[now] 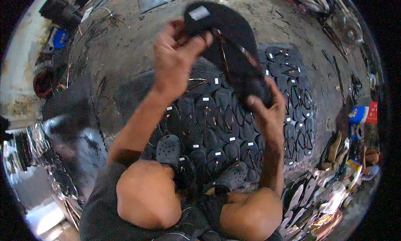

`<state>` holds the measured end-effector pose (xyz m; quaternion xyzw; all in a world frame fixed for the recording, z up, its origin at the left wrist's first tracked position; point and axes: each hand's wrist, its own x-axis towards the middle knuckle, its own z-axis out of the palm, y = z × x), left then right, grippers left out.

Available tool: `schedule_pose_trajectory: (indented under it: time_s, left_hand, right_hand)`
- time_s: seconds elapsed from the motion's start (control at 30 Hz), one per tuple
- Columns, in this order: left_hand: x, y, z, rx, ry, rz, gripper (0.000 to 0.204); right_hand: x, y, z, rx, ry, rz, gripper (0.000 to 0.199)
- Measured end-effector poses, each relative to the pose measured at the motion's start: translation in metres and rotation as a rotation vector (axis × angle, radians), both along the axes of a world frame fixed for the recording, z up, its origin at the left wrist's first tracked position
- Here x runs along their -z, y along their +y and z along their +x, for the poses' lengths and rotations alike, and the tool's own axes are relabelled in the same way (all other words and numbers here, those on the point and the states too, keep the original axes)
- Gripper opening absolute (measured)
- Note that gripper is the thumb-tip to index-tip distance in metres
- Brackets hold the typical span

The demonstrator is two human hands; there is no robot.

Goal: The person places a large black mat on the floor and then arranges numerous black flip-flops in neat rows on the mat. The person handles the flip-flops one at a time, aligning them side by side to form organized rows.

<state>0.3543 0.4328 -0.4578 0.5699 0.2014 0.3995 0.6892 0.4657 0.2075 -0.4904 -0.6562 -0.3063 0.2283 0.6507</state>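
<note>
A black flip-flop (pixel 236 28) with thin glossy straps and a white label (pixel 199 13) at one end is raised above the floor, tilted. My left hand (pixel 173 59) grips its labelled end at the side, thumb lying over the footbed near the strap. Around the narrower lower end, my right hand (pixel 270 109) closes with thumb and fingers. Whether a second flip-flop lies behind this one is hard to tell, as that end is dark and blurred. Below my hands, many similar black flip-flops (pixel 205 115) lie in rows, several bearing white labels.
My feet wear dark clogs (pixel 168 149) among the rows. At lower right lies a heap of soles and scraps (pixel 311 191). A blue and red box (pixel 363 114) stands at the right. On the left are a dark sheet (pixel 75 132) and a blue container (pixel 59 38).
</note>
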Motion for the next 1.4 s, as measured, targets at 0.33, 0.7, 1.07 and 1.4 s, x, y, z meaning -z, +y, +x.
schedule_pose_trajectory:
  time_s: [0.33,0.7,1.07,1.4]
  left_hand:
    - [0.04,0.097,-0.076,0.032,0.604,0.792,0.038]
    - [0.236,0.1,-0.095,-0.25,0.848,0.103,0.043]
    - [0.256,0.114,-0.095,-0.212,0.924,0.206,0.039]
    - [0.234,0.115,-0.084,-0.057,1.089,0.17,0.034]
  right_hand:
    - [0.018,0.133,0.089,-0.219,0.275,0.006,0.054]
    - [0.209,0.163,0.1,-0.051,-0.133,-0.53,0.039]
    - [0.222,0.17,0.105,-0.063,-0.083,-0.67,0.04]
    - [0.219,0.181,0.124,-0.217,-0.098,-0.713,0.03]
